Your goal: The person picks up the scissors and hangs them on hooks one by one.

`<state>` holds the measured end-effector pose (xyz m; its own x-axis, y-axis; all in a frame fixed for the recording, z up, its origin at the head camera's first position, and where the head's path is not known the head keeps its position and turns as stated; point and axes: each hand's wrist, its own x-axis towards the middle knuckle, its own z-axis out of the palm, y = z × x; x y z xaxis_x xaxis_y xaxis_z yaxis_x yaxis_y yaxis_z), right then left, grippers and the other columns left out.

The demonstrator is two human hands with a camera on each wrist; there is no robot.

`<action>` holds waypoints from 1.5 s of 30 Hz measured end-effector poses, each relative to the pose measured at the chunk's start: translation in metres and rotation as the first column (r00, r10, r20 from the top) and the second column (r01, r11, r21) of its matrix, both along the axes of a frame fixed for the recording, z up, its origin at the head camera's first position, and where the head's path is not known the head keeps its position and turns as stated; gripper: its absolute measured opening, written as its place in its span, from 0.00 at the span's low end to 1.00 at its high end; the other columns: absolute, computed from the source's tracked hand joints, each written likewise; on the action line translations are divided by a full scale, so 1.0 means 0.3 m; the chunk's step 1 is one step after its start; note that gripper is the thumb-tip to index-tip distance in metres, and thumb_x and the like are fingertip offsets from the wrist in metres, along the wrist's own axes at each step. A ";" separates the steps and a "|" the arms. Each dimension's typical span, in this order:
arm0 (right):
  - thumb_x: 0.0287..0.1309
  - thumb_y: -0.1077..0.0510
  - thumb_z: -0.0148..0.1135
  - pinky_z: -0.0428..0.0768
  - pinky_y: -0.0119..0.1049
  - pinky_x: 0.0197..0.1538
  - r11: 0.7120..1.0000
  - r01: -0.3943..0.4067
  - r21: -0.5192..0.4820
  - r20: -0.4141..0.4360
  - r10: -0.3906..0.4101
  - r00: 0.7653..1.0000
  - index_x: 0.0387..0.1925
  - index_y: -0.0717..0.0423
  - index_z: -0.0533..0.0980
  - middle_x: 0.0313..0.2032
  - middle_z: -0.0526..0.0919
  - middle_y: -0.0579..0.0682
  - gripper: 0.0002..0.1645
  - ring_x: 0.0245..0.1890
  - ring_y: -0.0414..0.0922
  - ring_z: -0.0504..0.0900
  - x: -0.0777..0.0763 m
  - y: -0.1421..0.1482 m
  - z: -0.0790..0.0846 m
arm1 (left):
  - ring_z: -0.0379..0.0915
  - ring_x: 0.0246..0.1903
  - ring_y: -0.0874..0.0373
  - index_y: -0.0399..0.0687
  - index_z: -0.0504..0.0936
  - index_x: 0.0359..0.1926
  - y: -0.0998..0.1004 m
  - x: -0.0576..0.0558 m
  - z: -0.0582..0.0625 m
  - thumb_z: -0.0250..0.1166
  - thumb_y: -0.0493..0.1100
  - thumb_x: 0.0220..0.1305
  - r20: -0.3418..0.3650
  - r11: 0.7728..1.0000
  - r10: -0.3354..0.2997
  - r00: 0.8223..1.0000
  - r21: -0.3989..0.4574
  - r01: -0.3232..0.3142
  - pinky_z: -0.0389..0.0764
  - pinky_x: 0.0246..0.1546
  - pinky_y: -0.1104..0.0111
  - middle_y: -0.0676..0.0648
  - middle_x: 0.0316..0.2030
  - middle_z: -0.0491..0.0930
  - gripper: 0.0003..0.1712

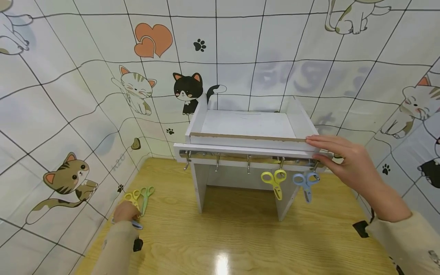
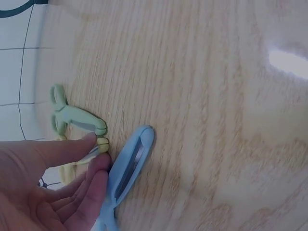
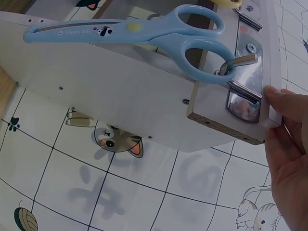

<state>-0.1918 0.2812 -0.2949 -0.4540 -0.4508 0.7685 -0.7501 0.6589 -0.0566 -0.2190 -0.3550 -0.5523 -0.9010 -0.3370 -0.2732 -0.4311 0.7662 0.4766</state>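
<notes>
At the left of the table, my left hand [image 1: 125, 212] pinches the tip end of yellow scissors [image 2: 102, 144] between thumb and fingers. Green scissors [image 1: 147, 196] lie beside them, and blue scissors [image 2: 130, 166] lie on the other side, close to my fingertips. My right hand [image 1: 350, 160] holds the front right corner of a white shelf [image 1: 247, 124], thumb against the hook rail [image 1: 230, 157] and fingers on the upper edge. From the rail's hooks hang another pair of yellow scissors [image 1: 275, 183] and, nearest my right hand, another blue pair [image 3: 144, 31].
The shelf stands on side panels on a wooden table [image 1: 206, 244], near the back wall. Three more metal hooks [image 1: 217, 162] on the rail's left and middle carry nothing. A cat-patterned cloth [image 1: 237, 42] covers the walls around.
</notes>
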 end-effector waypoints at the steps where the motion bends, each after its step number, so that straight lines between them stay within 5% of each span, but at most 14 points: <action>1: 0.63 0.36 0.52 0.63 0.10 0.62 1.000 0.000 -0.002 0.002 0.000 1.000 0.53 0.53 0.84 0.55 0.85 0.46 0.31 0.63 0.20 0.69 0.001 0.000 0.001 | 0.75 0.16 0.56 0.37 0.84 0.15 0.000 0.000 0.002 0.72 0.39 0.53 0.007 1.000 0.010 1.000 0.024 -0.011 0.75 0.20 0.68 0.46 0.14 0.81 0.14; 11: 0.66 0.35 0.52 0.65 0.10 0.61 1.000 -0.017 -0.007 -0.009 0.017 1.000 0.52 0.55 0.84 0.52 0.87 0.52 0.33 0.62 0.21 0.71 0.004 -0.001 0.003 | 0.80 0.16 0.61 0.35 0.87 0.23 -0.001 0.006 -0.017 0.72 0.41 0.56 0.040 0.969 0.080 0.996 0.230 -0.087 0.81 0.22 0.69 0.49 0.15 0.84 0.13; 18: 0.66 0.36 0.53 0.65 0.11 0.62 1.000 -0.020 -0.003 0.002 0.020 1.000 0.53 0.55 0.84 0.51 0.87 0.56 0.32 0.63 0.20 0.70 0.007 -0.015 0.009 | 0.83 0.22 0.58 0.35 0.88 0.31 -0.019 0.020 -0.014 0.68 0.41 0.60 -0.069 0.963 0.035 0.997 0.271 -0.015 0.84 0.34 0.59 0.49 0.19 0.86 0.11; 23: 0.65 0.38 0.54 0.64 0.11 0.63 1.000 0.005 0.010 0.032 -0.005 0.999 0.55 0.54 0.83 0.53 0.86 0.56 0.30 0.64 0.20 0.69 0.012 -0.011 0.018 | 0.84 0.26 0.60 0.36 0.86 0.34 -0.038 -0.017 0.016 0.68 0.44 0.64 -0.129 0.930 0.057 0.990 0.368 -0.005 0.85 0.36 0.61 0.55 0.20 0.85 0.12; 25: 0.63 0.41 0.57 0.64 0.11 0.63 1.000 0.001 0.002 0.026 -0.001 1.000 0.54 0.53 0.83 0.53 0.86 0.56 0.27 0.63 0.20 0.69 0.012 -0.009 0.016 | 0.85 0.26 0.63 0.32 0.84 0.40 -0.035 -0.038 0.046 0.68 0.42 0.65 -0.137 0.900 0.063 0.989 0.437 0.003 0.87 0.34 0.67 0.58 0.22 0.85 0.14; 29: 0.56 0.53 0.68 0.64 0.11 0.63 1.000 -0.002 -0.004 0.006 0.002 1.000 0.54 0.52 0.84 0.52 0.86 0.56 0.22 0.63 0.21 0.70 0.010 -0.007 0.014 | 0.83 0.27 0.68 0.28 0.81 0.46 0.007 -0.059 0.152 0.66 0.42 0.67 -0.184 0.874 0.040 0.982 0.483 0.055 0.86 0.34 0.73 0.59 0.25 0.84 0.18; 35: 0.65 0.40 0.56 0.64 0.11 0.63 1.000 0.004 0.006 0.019 -0.005 1.000 0.54 0.54 0.83 0.53 0.86 0.56 0.28 0.63 0.20 0.69 0.014 -0.004 0.017 | 0.81 0.30 0.74 0.35 0.81 0.44 0.107 -0.047 0.352 0.64 0.42 0.69 -0.289 0.809 -0.014 0.957 0.559 0.180 0.84 0.37 0.78 0.63 0.27 0.82 0.12; 39: 0.67 0.36 0.52 0.64 0.11 0.63 1.000 0.009 0.009 0.027 -0.009 1.000 0.54 0.55 0.83 0.53 0.86 0.56 0.31 0.63 0.19 0.69 0.016 -0.002 0.018 | 0.82 0.32 0.73 0.41 0.82 0.40 0.175 -0.012 0.475 0.64 0.42 0.70 -0.405 0.761 -0.064 0.912 0.572 0.307 0.84 0.41 0.78 0.64 0.28 0.82 0.07; 45: 0.66 0.37 0.53 0.65 0.11 0.63 1.000 -0.024 -0.009 0.000 0.024 1.000 0.54 0.55 0.83 0.52 0.87 0.56 0.31 0.63 0.21 0.71 0.014 -0.006 0.010 | 0.82 0.32 0.70 0.41 0.82 0.35 0.264 0.062 0.610 0.64 0.40 0.69 -0.579 0.727 -0.118 0.807 0.504 0.467 0.84 0.40 0.79 0.63 0.29 0.83 0.06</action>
